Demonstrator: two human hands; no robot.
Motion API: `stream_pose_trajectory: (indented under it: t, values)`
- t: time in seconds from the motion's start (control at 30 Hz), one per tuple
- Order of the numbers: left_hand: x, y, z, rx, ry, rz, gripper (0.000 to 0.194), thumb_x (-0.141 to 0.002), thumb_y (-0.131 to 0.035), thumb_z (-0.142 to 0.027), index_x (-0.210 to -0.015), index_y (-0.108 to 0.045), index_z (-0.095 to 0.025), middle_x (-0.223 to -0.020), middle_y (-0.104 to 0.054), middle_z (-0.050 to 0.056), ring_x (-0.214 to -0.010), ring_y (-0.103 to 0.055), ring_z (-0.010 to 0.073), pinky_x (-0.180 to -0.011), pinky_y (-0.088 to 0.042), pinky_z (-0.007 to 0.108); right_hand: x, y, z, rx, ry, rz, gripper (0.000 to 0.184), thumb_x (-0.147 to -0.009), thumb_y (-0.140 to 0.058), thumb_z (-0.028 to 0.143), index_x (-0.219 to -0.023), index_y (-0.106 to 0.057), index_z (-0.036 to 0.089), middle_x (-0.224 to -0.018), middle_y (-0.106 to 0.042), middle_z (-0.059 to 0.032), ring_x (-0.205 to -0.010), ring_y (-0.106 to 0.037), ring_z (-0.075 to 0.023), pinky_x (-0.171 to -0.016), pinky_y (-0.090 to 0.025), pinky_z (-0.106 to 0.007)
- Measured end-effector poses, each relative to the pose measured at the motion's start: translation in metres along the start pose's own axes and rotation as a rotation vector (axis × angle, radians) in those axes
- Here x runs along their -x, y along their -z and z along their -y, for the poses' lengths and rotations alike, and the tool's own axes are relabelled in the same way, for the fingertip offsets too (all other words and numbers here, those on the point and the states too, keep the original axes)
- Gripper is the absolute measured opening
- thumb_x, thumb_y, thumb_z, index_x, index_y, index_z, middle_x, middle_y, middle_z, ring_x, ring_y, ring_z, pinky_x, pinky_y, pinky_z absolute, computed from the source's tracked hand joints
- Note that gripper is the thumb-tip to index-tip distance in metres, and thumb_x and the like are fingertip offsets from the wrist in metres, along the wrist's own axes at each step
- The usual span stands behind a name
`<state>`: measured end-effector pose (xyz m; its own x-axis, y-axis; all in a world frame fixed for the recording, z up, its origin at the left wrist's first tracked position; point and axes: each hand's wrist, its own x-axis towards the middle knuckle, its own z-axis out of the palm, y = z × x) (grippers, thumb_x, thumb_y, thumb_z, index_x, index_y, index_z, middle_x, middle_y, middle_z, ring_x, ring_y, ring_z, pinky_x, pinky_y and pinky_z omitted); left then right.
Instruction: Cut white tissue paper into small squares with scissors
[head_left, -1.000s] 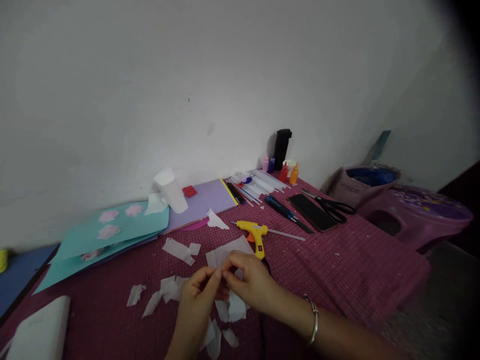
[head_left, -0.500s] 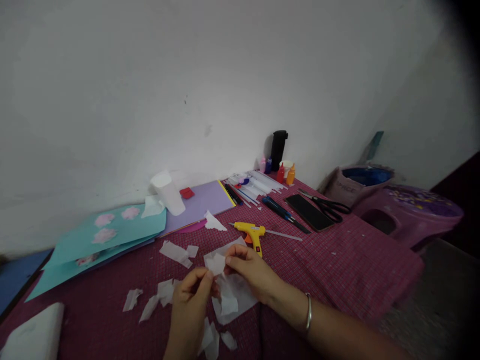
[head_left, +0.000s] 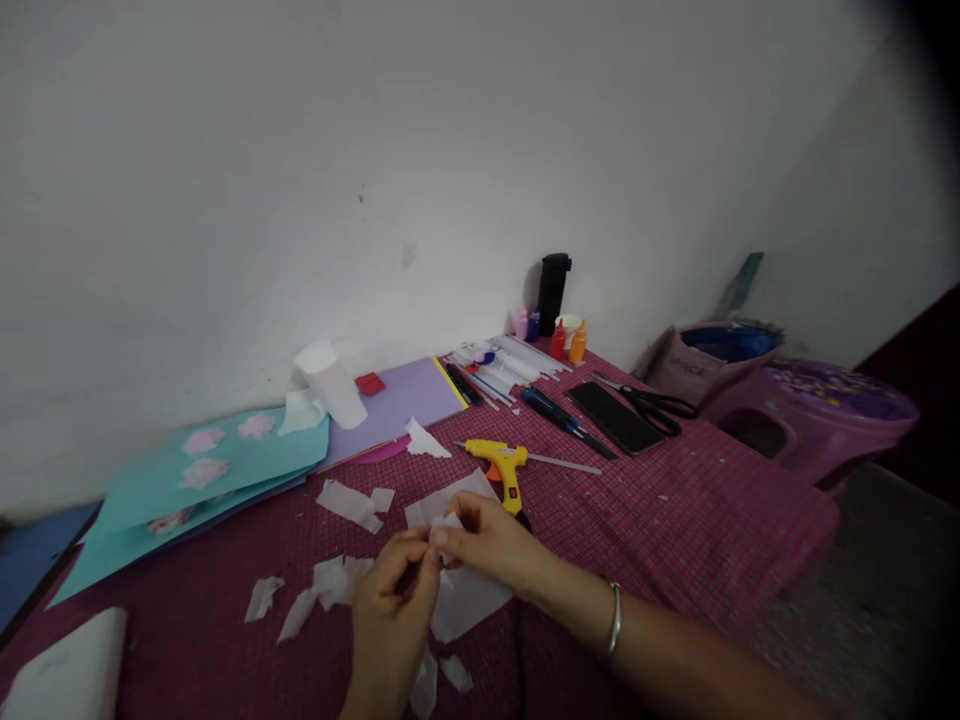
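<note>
A small piece of white tissue paper (head_left: 449,523) is pinched between the fingertips of both hands, which meet at the front middle of the table. My left hand (head_left: 396,595) is closed on its left side, thumb against the fingers. On the other side my right hand (head_left: 491,540), with a bangle at the wrist, grips the piece and covers part of it. Below them lies a pale translucent sheet (head_left: 469,605). Torn white scraps (head_left: 349,503) are scattered to the left. Just beyond the right hand lies a yellow glue gun (head_left: 502,458) with a glue stick in its back.
A utility knife (head_left: 555,412), a phone (head_left: 615,416) and black scissors (head_left: 652,402) lie at the right. Small paint bottles (head_left: 577,342) stand near the wall. A paper roll (head_left: 332,385) rests on a lilac pad; teal sheets (head_left: 292,445) with pink blots lie left.
My hands have come together, and the tissue piece, spread flatter before, is now bunched and mostly hidden by the fingers. The view has shifted slightly.
</note>
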<state>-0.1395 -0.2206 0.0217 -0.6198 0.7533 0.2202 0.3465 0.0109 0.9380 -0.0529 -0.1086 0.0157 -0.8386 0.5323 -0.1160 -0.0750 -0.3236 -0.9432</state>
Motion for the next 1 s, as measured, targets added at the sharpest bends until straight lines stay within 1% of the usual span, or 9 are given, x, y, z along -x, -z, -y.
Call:
stream_pose_trajectory:
  t: [0.1, 0.17, 0.3, 0.4, 0.5, 0.57, 0.73, 0.93, 1.0]
  values:
    - [0.000, 0.000, 0.002, 0.015, 0.040, -0.039, 0.014, -0.075, -0.063, -0.029, -0.065, -0.068, -0.021, -0.087, -0.069, 0.005, -0.078, -0.063, 0.0201, -0.070, -0.048, 0.027, -0.003, 0.002, -0.002, 0.033, 0.004, -0.029, 0.044, -0.059, -0.076, 0.050, -0.065, -0.045, 0.020, -0.058, -0.049, 0.0074, -0.053, -0.047, -0.0079, -0.053, -0.039, -0.022]
    - [-0.001, 0.001, 0.005, 0.079, 0.117, -0.104, 0.017, -0.073, -0.065, -0.031, -0.062, -0.067, -0.020, -0.086, -0.069, 0.005, -0.075, -0.062, 0.0191, -0.068, -0.049, 0.027, -0.005, 0.004, -0.001, 0.010, 0.002, -0.051, 0.043, -0.059, -0.075, 0.051, -0.065, -0.046, 0.019, -0.060, -0.051, 0.0066, -0.053, -0.047, -0.0082, -0.053, -0.040, -0.023]
    - [-0.004, 0.003, 0.009, 0.436, 0.289, -0.209, 0.018, -0.066, -0.072, -0.031, -0.058, -0.062, -0.018, -0.077, -0.067, 0.001, -0.068, -0.061, 0.0148, -0.066, -0.052, 0.026, -0.006, 0.008, 0.005, -0.044, 0.013, -0.107, 0.047, -0.055, -0.077, 0.053, -0.066, -0.047, 0.019, -0.064, -0.053, 0.0055, -0.056, -0.049, -0.0086, -0.055, -0.041, -0.023]
    - [-0.008, 0.003, 0.007, 0.704, 0.391, -0.100, 0.020, -0.064, -0.075, -0.033, -0.069, -0.062, -0.018, -0.071, -0.068, 0.001, -0.066, -0.065, 0.0167, -0.066, -0.054, 0.029, -0.005, 0.008, 0.007, -0.027, 0.040, -0.098, 0.045, -0.057, -0.077, 0.050, -0.066, -0.045, 0.019, -0.063, -0.051, 0.0063, -0.055, -0.047, -0.0084, -0.056, -0.039, -0.023]
    - [-0.011, 0.002, 0.004, 0.794, 0.490, 0.039, 0.038, -0.066, -0.070, -0.051, -0.084, -0.061, -0.019, -0.073, -0.070, 0.005, -0.062, -0.066, 0.0198, -0.060, -0.055, 0.034, -0.004, 0.008, 0.005, 0.064, 0.093, -0.073, 0.039, -0.060, -0.075, 0.044, -0.064, -0.044, 0.020, -0.060, -0.048, 0.0069, -0.054, -0.043, -0.0084, -0.053, -0.035, -0.023]
    - [-0.011, 0.000, 0.003, 0.763, 0.533, 0.063, 0.044, -0.065, -0.069, -0.057, -0.084, -0.060, -0.019, -0.071, -0.069, 0.004, -0.059, -0.065, 0.0192, -0.057, -0.055, 0.034, -0.004, 0.008, 0.002, 0.134, 0.118, -0.062, 0.035, -0.062, -0.073, 0.039, -0.064, -0.044, 0.020, -0.059, -0.046, 0.0069, -0.054, -0.040, -0.0087, -0.053, -0.032, -0.023]
    - [-0.010, -0.001, 0.005, 0.495, 0.514, 0.078, 0.038, -0.055, -0.082, -0.040, -0.076, -0.061, -0.017, -0.066, -0.062, -0.002, -0.057, -0.061, 0.0140, -0.058, -0.053, 0.029, -0.003, 0.009, 0.001, 0.264, 0.158, -0.036, 0.025, -0.065, -0.067, 0.032, -0.065, -0.045, 0.020, -0.059, -0.042, 0.0071, -0.055, -0.036, -0.0090, -0.052, -0.029, -0.023]
    - [-0.008, 0.003, 0.020, 0.326, 0.429, 0.092, 0.025, -0.068, -0.071, -0.039, -0.068, -0.061, -0.016, -0.050, -0.054, -0.004, -0.046, -0.048, 0.0089, -0.047, -0.039, 0.020, -0.003, 0.010, 0.004, 0.230, 0.122, -0.015, 0.019, -0.065, -0.063, 0.029, -0.072, -0.049, 0.020, -0.060, -0.045, 0.0069, -0.053, -0.038, -0.0091, -0.050, -0.029, -0.022]
    - [-0.008, 0.004, 0.019, 0.296, 0.416, 0.069, 0.024, -0.070, -0.069, -0.037, -0.079, -0.064, -0.016, -0.053, -0.057, -0.003, -0.047, -0.048, 0.0102, -0.047, -0.039, 0.021, -0.003, 0.010, 0.005, 0.194, 0.119, -0.020, 0.019, -0.065, -0.063, 0.028, -0.074, -0.048, 0.020, -0.061, -0.046, 0.0070, -0.052, -0.038, -0.0088, -0.051, -0.030, -0.022]
